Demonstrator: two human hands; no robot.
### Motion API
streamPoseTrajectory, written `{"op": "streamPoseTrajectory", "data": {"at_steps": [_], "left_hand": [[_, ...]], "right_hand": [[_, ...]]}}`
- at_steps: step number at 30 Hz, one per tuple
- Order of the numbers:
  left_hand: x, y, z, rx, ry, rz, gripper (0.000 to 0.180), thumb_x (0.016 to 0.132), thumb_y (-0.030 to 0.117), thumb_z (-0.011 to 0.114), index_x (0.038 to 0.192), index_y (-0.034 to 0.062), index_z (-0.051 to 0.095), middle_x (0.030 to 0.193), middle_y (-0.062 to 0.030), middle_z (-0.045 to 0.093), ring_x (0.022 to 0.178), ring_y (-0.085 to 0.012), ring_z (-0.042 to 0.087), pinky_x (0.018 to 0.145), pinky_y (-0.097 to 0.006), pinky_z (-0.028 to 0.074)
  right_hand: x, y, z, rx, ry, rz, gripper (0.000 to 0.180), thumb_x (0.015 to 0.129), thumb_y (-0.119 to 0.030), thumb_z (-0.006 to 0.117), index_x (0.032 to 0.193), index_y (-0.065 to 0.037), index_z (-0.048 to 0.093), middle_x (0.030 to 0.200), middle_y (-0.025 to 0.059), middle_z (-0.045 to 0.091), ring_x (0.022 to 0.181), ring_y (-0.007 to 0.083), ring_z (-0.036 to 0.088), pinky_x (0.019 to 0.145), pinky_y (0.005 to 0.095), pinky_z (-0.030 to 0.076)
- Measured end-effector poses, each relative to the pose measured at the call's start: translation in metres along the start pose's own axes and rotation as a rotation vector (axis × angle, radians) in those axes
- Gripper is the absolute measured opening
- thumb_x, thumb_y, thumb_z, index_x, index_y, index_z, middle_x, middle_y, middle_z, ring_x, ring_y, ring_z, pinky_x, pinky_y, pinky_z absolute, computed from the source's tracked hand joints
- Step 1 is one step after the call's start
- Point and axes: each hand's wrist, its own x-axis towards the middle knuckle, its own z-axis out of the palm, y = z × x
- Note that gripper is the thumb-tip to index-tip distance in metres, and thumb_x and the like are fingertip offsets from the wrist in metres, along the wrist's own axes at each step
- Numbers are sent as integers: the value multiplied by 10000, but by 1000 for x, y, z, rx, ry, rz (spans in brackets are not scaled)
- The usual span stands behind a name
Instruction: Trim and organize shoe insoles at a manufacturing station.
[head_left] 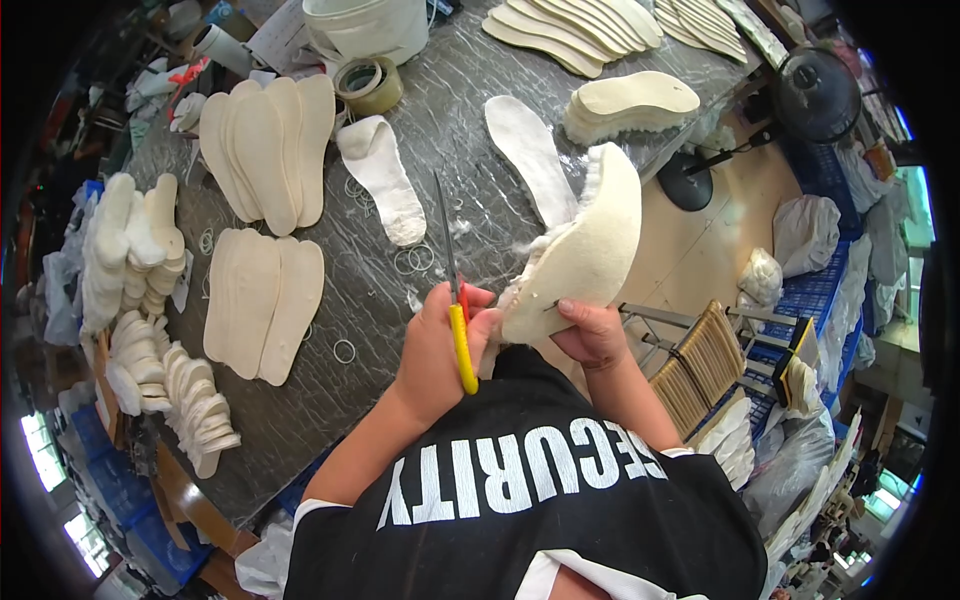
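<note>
The cream insole [585, 245] was in the R hand [595, 335], raised near the table [270, 430] edge; the thumb pressed its flat face, other fingers mostly hidden. From this hand it lay at 12 o'clock, long axis approx. 7 to 1. The L hand [435, 335], at the insole's 8 o'clock, grasped the scissors [460, 340], pointing approx. 12, near the fleecy edge; contact w/ it I couldn't tell.
</note>
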Motion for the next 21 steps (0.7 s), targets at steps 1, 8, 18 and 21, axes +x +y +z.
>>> {"op": "streamPoseTrajectory", "data": {"at_steps": [1, 8, 18, 21], "left_hand": [[0, -10, -6, 207, 25, 155, 278, 821, 132, 661, 974, -23, 490, 860, -170, 567, 778, -258, 578, 711, -345, 465], [-22, -13, -32, 730, -221, 308, 371, 813, 155, 658, 1048, -68, 476, 919, -201, 547, 873, -378, 538, 775, -419, 459], [-21, -6, -30, 845, -253, 304, 292, 829, 149, 601, 1006, -60, 499, 936, -198, 565, 897, -346, 560, 769, -404, 474], [-21, -5, -30, 863, -284, 289, 263, 830, 113, 555, 1018, -63, 505, 929, -197, 571, 878, -332, 573, 762, -391, 488]], "right_hand": [[-1, -1, 3, 8, 24, -11, 586, 777, 13, 616, 1321, -27, 400, 1239, 162, 530, 1155, 325, 522, 1010, 470, 399], [1, -3, -1, 1, 29, -96, 532, 808, 59, 585, 1304, -41, 421, 1242, 124, 529, 1182, 282, 502, 1003, 447, 406], [5, 2, 1, -4, 25, -82, 601, 800, 35, 602, 1351, -74, 386, 1286, 116, 512, 1199, 295, 494, 1024, 477, 387], [5, 2, 4, -4, 23, -89, 600, 799, 35, 604, 1348, -73, 388, 1280, 114, 518, 1198, 291, 495, 1027, 470, 385]]}}
